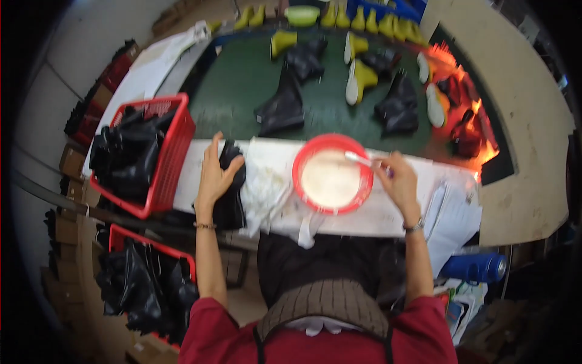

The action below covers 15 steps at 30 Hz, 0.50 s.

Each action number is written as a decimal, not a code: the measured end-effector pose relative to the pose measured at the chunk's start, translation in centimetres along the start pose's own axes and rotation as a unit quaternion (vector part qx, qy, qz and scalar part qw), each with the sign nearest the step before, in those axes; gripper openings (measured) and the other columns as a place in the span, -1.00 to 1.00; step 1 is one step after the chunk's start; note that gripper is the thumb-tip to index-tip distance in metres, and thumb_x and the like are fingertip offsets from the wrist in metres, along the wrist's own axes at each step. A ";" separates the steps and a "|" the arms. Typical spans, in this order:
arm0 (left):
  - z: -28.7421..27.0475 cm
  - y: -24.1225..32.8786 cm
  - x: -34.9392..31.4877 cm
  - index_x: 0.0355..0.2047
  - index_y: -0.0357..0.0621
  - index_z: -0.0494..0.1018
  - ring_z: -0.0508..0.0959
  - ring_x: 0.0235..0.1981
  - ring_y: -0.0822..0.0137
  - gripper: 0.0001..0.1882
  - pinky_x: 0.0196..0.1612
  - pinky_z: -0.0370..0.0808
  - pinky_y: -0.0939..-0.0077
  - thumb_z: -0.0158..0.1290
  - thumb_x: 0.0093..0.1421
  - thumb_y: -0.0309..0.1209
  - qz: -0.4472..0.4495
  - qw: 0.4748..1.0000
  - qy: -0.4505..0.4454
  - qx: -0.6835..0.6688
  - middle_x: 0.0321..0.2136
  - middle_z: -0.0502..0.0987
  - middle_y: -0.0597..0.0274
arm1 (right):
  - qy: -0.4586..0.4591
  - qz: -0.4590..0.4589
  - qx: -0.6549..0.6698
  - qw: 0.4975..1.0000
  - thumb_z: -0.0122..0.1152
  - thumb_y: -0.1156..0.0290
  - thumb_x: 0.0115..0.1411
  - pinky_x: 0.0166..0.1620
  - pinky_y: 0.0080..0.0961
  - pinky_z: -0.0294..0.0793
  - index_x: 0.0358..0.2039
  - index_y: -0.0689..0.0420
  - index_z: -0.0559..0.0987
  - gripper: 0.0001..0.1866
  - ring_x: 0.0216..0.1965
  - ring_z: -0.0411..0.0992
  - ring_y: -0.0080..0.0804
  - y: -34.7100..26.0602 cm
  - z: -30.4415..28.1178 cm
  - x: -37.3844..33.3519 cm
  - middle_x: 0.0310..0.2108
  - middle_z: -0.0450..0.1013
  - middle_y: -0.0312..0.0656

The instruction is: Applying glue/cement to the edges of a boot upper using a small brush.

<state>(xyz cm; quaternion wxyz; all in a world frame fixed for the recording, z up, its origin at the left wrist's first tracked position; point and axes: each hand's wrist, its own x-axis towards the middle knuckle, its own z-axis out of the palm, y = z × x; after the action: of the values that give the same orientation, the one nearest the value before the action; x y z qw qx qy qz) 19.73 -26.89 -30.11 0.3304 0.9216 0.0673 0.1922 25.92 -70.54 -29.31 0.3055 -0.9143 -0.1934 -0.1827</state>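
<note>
My left hand (213,176) lies on a black boot upper (231,197) at the near edge of the white table, fingers stretched and thumb spread across it. In my right hand (400,184) is a small brush (362,160) with a white end, its handle mostly covered by my fingers. The brush's tip reaches over a red bowl (368,182) of cream-coloured liquid (329,181). Between the boot upper and the bowl lies a crumpled white cloth (264,193).
Red baskets of black boot uppers stand at left, one on the table (176,145), one lower (191,262). Beyond runs a green conveyor belt (233,85) with black boots (282,106) and yellow boot shapes (362,79), lit orange at right. Papers (454,212) and a blue flask (473,267) sit at right.
</note>
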 end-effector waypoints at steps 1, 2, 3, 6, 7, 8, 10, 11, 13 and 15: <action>-0.8 0.0 -1.7 0.44 -0.14 0.04 0.29 0.32 -0.21 0.00 0.34 0.27 0.11 0.35 0.11 -0.18 -0.020 1.000 -0.015 0.003 0.30 0.28 -0.28 | -0.023 0.010 0.000 1.000 0.39 0.32 0.17 -0.38 -0.36 0.44 -0.29 0.09 0.69 -0.85 -0.43 0.50 -0.25 -1.4 -0.5 0.2 -0.44 0.46 -0.19; -1.0 -0.2 -2.2 0.49 -0.16 -0.07 0.28 0.34 -0.22 0.15 0.36 0.24 0.14 0.39 0.06 -0.11 -0.030 0.999 -0.022 0.003 0.32 0.25 -0.34 | -0.036 0.014 -0.003 0.999 0.40 0.30 0.17 -0.37 -0.34 0.45 -0.31 0.07 0.69 -0.85 -0.42 0.51 -0.23 -2.2 -0.3 1.0 -0.43 0.48 -0.20; -0.7 -0.4 -3.2 0.52 -0.04 -0.16 0.28 0.34 -0.26 0.31 0.36 0.24 0.08 0.44 -0.07 -0.04 -0.042 0.997 -0.052 -0.039 0.33 0.21 -0.43 | -0.066 0.018 -0.023 0.997 0.36 0.34 0.16 -0.34 -0.31 0.50 -0.36 0.09 0.66 -0.88 -0.36 0.54 -0.21 -2.3 0.3 1.0 -0.39 0.50 -0.18; 0.7 0.0 -5.0 0.53 0.05 -0.20 0.32 0.29 -0.34 0.40 0.29 0.30 -0.04 0.46 -0.17 -0.01 -0.114 0.965 -0.107 0.209 0.28 0.25 -0.49 | -0.103 -0.050 -0.149 0.982 0.32 0.37 0.15 -0.30 -0.26 0.55 -0.40 0.12 0.63 -0.90 -0.30 0.56 -0.17 -2.9 2.8 1.7 -0.35 0.51 -0.16; 1.1 -1.2 -4.9 0.54 0.11 -0.23 0.36 0.23 -0.39 0.37 0.20 0.35 -0.12 0.40 -0.17 -0.10 -0.110 0.969 -0.090 0.204 0.22 0.30 -0.52 | -0.117 -0.071 -0.210 0.968 0.32 0.31 0.14 -0.29 -0.21 0.53 -0.43 0.09 0.64 -0.87 -0.28 0.55 -0.19 -2.7 4.3 1.5 -0.38 0.50 -0.22; 1.0 -1.8 -4.5 0.54 0.11 -0.23 0.36 0.23 -0.39 0.37 0.20 0.35 -0.12 0.40 -0.17 -0.10 -0.113 0.968 -0.089 0.206 0.22 0.30 -0.52 | -0.118 -0.073 -0.208 0.968 0.32 0.31 0.14 -0.29 -0.21 0.53 -0.43 0.09 0.64 -0.87 -0.28 0.55 -0.19 -2.7 4.5 1.0 -0.38 0.50 -0.22; -0.3 -3.5 -4.0 0.54 0.06 -0.21 0.44 0.16 -0.33 0.25 0.18 0.38 -0.06 0.28 -0.10 -0.20 -0.182 0.976 -0.064 0.102 0.16 0.38 -0.47 | -0.164 -0.124 -0.172 0.963 0.33 0.31 0.14 -0.28 -0.20 0.53 -0.44 0.11 0.63 -0.85 -0.25 0.55 -0.18 -4.6 4.3 0.4 -0.38 0.49 -0.21; -0.7 -5.0 -4.1 0.52 -0.02 -0.08 0.50 0.11 -0.24 0.10 0.17 0.41 0.06 0.17 -0.04 -0.31 -0.156 0.987 -0.016 0.040 0.08 0.47 -0.40 | -0.183 -0.115 -0.133 0.967 0.34 0.33 0.13 -0.28 -0.22 0.54 -0.43 0.11 0.63 -0.87 -0.29 0.56 -0.19 -5.2 3.0 0.5 -0.38 0.51 -0.18; -1.8 -3.4 -3.7 0.49 -0.07 0.01 0.53 0.07 -0.22 0.02 0.16 0.43 0.12 0.14 -0.03 -0.36 -0.160 0.987 -0.013 -0.008 0.04 0.50 -0.37 | -0.125 -0.062 -0.071 0.988 0.36 0.38 0.13 -0.31 -0.27 0.52 -0.37 0.12 0.66 -0.90 -0.35 0.56 -0.19 -4.6 0.6 -0.1 -0.39 0.52 -0.16; -3.3 -3.1 -4.6 0.43 -0.15 0.18 0.61 -0.07 0.08 -0.17 0.08 0.47 0.34 0.10 0.10 -0.47 -0.094 0.993 0.024 -0.071 -0.03 0.59 -0.15 | -0.024 -0.017 0.031 0.999 0.40 0.38 0.14 -0.34 -0.32 0.50 -0.25 0.07 0.71 -0.84 -0.38 0.57 -0.22 -4.2 -0.7 -1.0 -0.39 0.54 -0.20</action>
<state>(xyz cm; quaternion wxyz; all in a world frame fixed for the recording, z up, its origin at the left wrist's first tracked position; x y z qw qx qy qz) 14.25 -23.73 -31.15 0.4100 0.8804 0.1478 0.1867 22.97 -68.14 -27.20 0.3262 -0.9049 -0.2219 -0.1596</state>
